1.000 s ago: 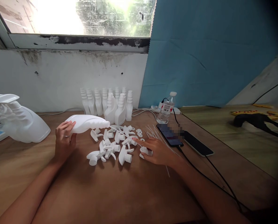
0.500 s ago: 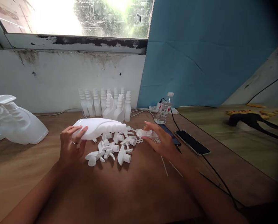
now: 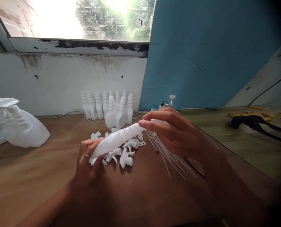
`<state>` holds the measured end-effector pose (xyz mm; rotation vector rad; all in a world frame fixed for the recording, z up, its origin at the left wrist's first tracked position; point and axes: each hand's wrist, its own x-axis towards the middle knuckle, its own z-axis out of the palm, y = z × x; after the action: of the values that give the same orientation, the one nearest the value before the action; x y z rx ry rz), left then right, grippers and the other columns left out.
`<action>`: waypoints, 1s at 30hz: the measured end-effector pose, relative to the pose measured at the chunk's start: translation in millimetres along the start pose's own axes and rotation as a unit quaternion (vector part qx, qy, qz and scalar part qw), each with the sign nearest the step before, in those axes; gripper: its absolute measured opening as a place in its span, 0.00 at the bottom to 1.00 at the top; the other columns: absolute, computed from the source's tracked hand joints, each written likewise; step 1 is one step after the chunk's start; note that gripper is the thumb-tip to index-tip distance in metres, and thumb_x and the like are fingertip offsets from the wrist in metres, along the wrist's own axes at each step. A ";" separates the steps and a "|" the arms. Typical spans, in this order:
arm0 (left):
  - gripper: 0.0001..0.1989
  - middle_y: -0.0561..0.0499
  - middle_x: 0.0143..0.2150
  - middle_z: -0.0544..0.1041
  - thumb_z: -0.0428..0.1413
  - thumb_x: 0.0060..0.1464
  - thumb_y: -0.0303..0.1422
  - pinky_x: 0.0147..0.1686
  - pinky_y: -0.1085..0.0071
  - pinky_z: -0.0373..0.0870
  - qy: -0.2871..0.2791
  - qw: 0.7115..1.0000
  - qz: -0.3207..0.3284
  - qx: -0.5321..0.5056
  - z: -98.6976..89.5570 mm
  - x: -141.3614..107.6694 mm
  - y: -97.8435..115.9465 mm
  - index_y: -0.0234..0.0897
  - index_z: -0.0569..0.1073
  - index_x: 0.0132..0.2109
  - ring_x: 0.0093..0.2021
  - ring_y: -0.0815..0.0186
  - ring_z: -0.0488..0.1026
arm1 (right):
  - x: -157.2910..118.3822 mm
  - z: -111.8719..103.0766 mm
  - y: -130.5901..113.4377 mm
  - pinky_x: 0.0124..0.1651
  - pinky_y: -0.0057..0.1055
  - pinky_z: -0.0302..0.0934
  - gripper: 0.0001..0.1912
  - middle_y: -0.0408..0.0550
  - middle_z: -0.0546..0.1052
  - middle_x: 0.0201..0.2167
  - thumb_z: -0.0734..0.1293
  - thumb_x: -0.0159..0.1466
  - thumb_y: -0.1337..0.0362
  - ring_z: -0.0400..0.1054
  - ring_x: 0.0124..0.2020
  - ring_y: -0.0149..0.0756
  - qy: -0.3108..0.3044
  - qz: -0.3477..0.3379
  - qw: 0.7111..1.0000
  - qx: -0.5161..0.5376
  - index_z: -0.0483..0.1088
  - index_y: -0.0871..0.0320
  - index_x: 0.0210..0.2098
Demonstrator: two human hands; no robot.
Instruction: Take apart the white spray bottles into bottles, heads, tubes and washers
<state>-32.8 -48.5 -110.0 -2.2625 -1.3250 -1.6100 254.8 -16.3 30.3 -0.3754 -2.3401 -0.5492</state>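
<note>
A white plastic bottle [image 3: 119, 139] is tilted above the table, its neck up and to the right. My left hand [image 3: 89, 154] grips its base between thumb and fingers. At the neck end, my right hand [image 3: 173, 132] has its fingers closed round a whitish piece, mostly hidden by the hand. Beneath and beside the bottle lie several white trigger spray heads [image 3: 126, 157]. Small white rings [image 3: 141, 143] sit right of them. Thin white tubes [image 3: 171, 157] and a pen [image 3: 154, 146] lie under and in front of my right hand.
Several white bottles [image 3: 111, 113] stand upright by the wall. Larger white bottles [image 3: 31, 129] are piled at the left. A clear water bottle [image 3: 171, 100] stands behind my right hand. A black cable [image 3: 194, 167] crosses the table at the right.
The held bottle has moved right and tilted, its neck now at my right hand. My left hand has moved right with it. My right hand has risen, uncovering the tubes and pen and covering the phones.
</note>
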 end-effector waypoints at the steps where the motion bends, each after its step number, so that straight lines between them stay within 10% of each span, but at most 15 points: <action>1: 0.22 0.46 0.47 0.66 0.55 0.57 0.29 0.46 0.64 0.68 -0.006 1.000 -0.020 -0.021 0.5 -2.3 4.7 0.43 0.66 0.58 0.47 0.59 0.67 | 5.1 -4.9 -2.4 0.47 0.34 0.68 0.27 0.47 0.71 0.50 0.59 0.64 0.80 0.70 0.48 0.33 0.013 0.005 1.000 0.019 0.62 0.51 0.58; 11: 0.16 0.47 0.49 0.71 0.56 0.58 0.34 0.51 0.66 0.67 -0.156 0.947 -0.164 -0.229 16.0 -31.1 34.8 0.43 0.69 0.54 0.50 0.59 0.69 | 53.2 3.0 -28.4 0.48 0.39 0.71 0.20 0.44 0.70 0.52 0.64 0.64 0.66 0.70 0.46 0.36 0.148 0.048 0.913 0.377 0.65 0.51 0.56; 22: 0.17 0.44 0.52 0.71 0.55 0.58 0.39 0.49 0.65 0.71 -0.159 0.873 -0.290 -0.359 33.2 -38.6 22.4 0.41 0.71 0.53 0.51 0.57 0.71 | 37.9 11.6 -20.2 0.33 0.38 0.66 0.10 0.47 0.72 0.32 0.64 0.59 0.71 0.68 0.29 0.37 0.429 0.144 0.831 0.324 0.75 0.54 0.38; 30: 0.16 0.47 0.50 0.71 0.57 0.56 0.38 0.48 0.67 0.72 -0.175 0.831 -0.331 -0.412 35.7 -38.5 26.8 0.41 0.71 0.51 0.51 0.59 0.72 | -12.0 40.8 -9.0 0.30 0.29 0.58 0.09 0.42 0.68 0.25 0.65 0.64 0.60 0.62 0.27 0.30 0.324 0.394 0.829 0.229 0.69 0.57 0.30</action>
<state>8.3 -70.6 -145.9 -2.8551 -1.9498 -2.4635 236.6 -5.8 -7.8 -0.7292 -1.3995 0.2696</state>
